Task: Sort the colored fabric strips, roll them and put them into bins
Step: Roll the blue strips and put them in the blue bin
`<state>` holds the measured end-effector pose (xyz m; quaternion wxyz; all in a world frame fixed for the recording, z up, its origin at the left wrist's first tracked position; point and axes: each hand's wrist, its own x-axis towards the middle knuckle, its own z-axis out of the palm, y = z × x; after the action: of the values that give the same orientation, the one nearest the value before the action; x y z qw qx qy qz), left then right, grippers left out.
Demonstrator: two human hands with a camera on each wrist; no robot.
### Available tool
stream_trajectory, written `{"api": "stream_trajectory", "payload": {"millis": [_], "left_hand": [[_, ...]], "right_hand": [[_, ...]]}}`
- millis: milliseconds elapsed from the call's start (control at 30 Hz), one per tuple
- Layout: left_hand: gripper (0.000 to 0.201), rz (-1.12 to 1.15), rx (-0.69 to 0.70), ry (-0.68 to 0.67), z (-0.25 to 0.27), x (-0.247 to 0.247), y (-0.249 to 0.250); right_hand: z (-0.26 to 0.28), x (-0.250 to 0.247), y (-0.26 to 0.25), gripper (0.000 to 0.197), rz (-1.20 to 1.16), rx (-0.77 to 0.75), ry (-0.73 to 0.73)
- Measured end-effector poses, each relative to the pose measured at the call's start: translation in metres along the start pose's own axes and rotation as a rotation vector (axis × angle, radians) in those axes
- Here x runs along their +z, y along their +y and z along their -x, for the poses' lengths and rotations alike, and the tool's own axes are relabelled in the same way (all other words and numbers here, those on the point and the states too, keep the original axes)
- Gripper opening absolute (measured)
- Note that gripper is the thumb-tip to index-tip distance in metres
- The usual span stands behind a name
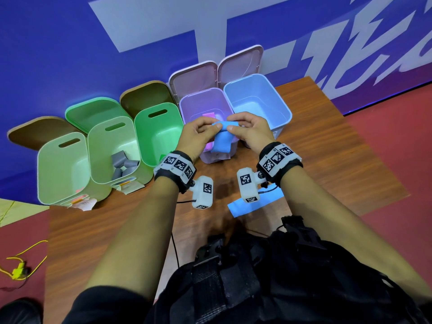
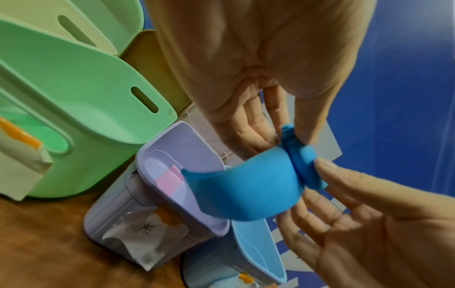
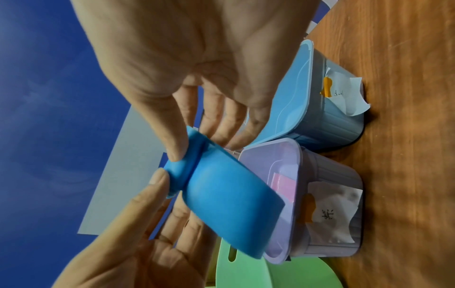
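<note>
A blue fabric strip [image 1: 223, 136] is held in the air above the table [image 1: 327, 164], in front of the lilac plastic bin [image 1: 187, 101]. Its upper end is partly rolled; the loose tail hangs down toward 6 o'clock. The rolled end is pinched by the left hand [image 1: 196, 134] from 9 o'clock, with thumb and fingers curled on the fabric. The same end is pinched by the right hand [image 1: 250, 129] from 3 o'clock, thumb against fingertips.

In the wrist views, both thumbs are seen pressed on the roll from opposite sides.

A pink strip [image 1: 209, 115] lies inside the lilac plastic bin. The light blue plastic bin [image 1: 280, 101] stands just beside it at 3 o'clock. Three green plastic bins are lined up toward 9 o'clock; grey fabric rolls [image 1: 124, 166] lie in the middle green bin [image 1: 98, 141]. A second, flat blue strip [image 1: 243, 206] lies on the table at 6 o'clock, below the right wrist.
</note>
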<state>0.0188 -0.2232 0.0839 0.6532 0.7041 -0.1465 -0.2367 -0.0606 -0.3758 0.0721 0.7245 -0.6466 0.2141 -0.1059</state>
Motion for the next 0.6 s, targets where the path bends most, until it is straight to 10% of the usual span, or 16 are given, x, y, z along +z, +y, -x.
{"api": "stream_trajectory", "payload": {"millis": [600], "left_hand": [[0.015, -0.073, 0.067, -0.009, -0.0055, 0.0019, -0.0026]], "right_hand": [[-0.0010, -0.0009, -0.0038, 0.021, -0.042, -0.044, 0.010]]}}
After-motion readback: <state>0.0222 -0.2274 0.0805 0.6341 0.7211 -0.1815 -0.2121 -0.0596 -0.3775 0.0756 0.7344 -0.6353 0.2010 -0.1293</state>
